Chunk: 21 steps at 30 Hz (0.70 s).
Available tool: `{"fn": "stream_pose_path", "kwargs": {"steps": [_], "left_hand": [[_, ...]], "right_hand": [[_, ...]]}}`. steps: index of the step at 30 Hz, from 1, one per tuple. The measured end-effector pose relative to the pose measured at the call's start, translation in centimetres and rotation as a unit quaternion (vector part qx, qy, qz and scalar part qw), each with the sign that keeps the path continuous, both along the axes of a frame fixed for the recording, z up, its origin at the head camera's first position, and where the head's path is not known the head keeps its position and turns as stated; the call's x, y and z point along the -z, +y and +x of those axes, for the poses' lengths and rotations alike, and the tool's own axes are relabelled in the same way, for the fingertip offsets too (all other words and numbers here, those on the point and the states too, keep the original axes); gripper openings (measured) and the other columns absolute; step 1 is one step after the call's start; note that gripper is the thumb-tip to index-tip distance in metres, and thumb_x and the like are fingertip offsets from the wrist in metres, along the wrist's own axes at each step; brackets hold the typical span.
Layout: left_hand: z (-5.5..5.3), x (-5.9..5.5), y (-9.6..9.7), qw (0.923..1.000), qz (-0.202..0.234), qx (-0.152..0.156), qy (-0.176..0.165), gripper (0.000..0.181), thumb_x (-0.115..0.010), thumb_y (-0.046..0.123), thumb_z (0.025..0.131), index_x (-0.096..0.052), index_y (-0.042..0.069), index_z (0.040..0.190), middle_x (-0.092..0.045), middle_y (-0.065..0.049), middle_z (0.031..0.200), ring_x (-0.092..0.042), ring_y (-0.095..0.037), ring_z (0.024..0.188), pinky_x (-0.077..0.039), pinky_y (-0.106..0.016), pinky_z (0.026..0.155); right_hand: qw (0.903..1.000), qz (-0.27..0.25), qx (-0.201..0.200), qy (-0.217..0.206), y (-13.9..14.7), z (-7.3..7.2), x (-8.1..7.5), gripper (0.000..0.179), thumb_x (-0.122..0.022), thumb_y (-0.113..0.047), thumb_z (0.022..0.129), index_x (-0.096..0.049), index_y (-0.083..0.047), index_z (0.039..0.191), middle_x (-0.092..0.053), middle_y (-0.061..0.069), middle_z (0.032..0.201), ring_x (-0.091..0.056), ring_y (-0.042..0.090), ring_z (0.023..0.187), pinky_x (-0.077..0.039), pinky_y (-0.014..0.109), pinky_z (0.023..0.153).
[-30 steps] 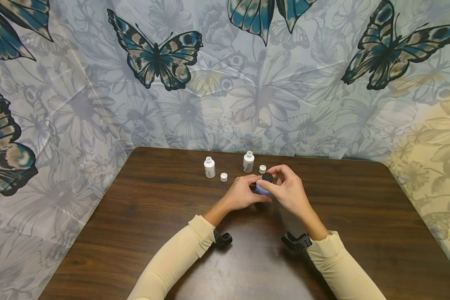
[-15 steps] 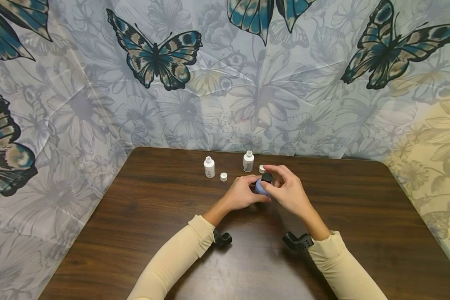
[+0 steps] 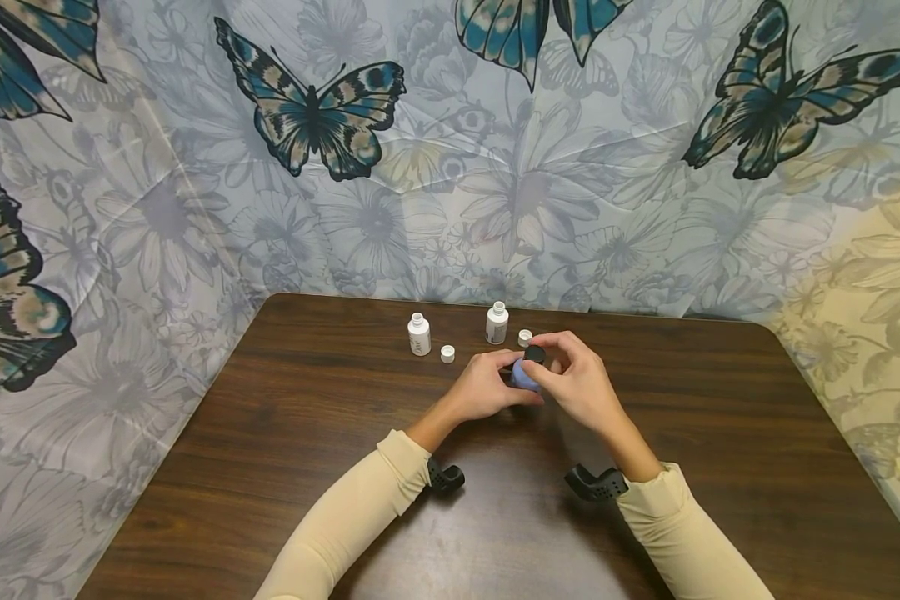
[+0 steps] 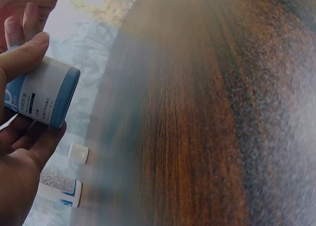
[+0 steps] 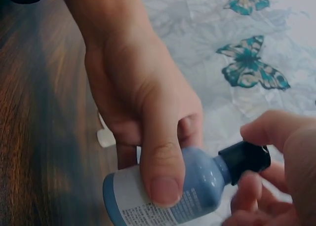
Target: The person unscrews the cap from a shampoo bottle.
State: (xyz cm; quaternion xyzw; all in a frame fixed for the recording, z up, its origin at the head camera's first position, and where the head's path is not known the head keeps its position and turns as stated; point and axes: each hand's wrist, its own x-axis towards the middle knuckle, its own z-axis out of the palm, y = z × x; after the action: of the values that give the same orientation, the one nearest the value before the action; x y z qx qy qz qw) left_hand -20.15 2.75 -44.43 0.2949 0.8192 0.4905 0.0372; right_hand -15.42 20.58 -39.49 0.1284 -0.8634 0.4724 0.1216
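Observation:
Between my hands is a small blue bottle [image 3: 523, 377] with a white printed label and a black cap [image 3: 534, 356]. My left hand [image 3: 487, 387] grips its body; in the right wrist view the thumb lies across the label [image 5: 133, 199]. My right hand [image 3: 577, 383] has its thumb and fingertips around the black cap [image 5: 244, 162]. The bottle looks tilted in the wrist views, and my fingers hide part of it. Just beyond the hands stand an uncapped white bottle [image 3: 497, 323] and a loose white cap [image 3: 525, 337].
Farther left on the dark wooden table [image 3: 270, 433] stands a second open white bottle [image 3: 419, 335], with another white cap [image 3: 447, 354] beside it. A cloth with butterfly prints [image 3: 450, 200] hangs behind the table's far edge.
The right hand's fingers and thumb have shifted slightly around the black cap. The left hand and the bottle stay in nearly the same place; the white bottles and caps have not moved.

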Motion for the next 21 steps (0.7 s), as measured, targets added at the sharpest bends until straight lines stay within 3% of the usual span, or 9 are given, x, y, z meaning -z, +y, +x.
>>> {"fn": "stream_pose_path", "kwargs": {"steps": [5,9,13,21], "left_hand": [[0.05,-0.15,-0.08,1.0,-0.008,-0.002,-0.003,0.056,-0.092,0.033,0.075,-0.071,0.024,0.126,-0.077,0.009,0.109,-0.067,-0.001,0.098,-0.053,-0.018,0.087],[0.12,-0.19,-0.08,1.0,-0.007,0.001,-0.002,0.052,-0.091,0.033,0.076,-0.072,0.025,0.124,-0.077,0.01,0.109,-0.067,-0.001,0.098,-0.053,-0.018,0.087],[0.21,-0.19,-0.03,0.9999,-0.008,0.005,0.005,0.045,-0.091,0.036,0.077,-0.073,0.027,0.118,-0.076,0.013,0.107,-0.066,0.0,0.097,-0.053,-0.017,0.087],[0.42,-0.15,0.12,0.9999,-0.007,0.012,0.008,0.041,-0.091,0.029,0.077,-0.073,0.027,0.114,-0.075,0.012,0.107,-0.066,0.0,0.097,-0.053,-0.016,0.087]], "right_hand": [[0.9988,-0.013,-0.048,0.002,0.31,0.18,-0.15,0.036,-0.071,-0.007,0.094,-0.068,-0.01,0.129,-0.062,0.003,0.107,-0.046,0.008,0.065,-0.04,0.021,0.054],[0.9981,-0.013,-0.06,0.004,0.41,0.21,-0.09,0.04,-0.072,-0.01,0.094,-0.066,-0.012,0.134,-0.062,0.005,0.11,-0.046,0.008,0.065,-0.04,0.022,0.054],[0.9993,0.006,-0.037,0.007,0.27,0.12,0.08,0.045,-0.079,-0.017,0.09,-0.065,-0.011,0.132,-0.062,0.007,0.112,-0.047,0.01,0.064,-0.04,0.022,0.053],[0.9991,0.024,0.033,0.008,-0.07,-0.04,0.37,0.039,-0.086,-0.025,0.083,-0.065,-0.008,0.111,-0.065,0.01,0.098,-0.049,0.016,0.062,-0.04,0.021,0.054]]}}
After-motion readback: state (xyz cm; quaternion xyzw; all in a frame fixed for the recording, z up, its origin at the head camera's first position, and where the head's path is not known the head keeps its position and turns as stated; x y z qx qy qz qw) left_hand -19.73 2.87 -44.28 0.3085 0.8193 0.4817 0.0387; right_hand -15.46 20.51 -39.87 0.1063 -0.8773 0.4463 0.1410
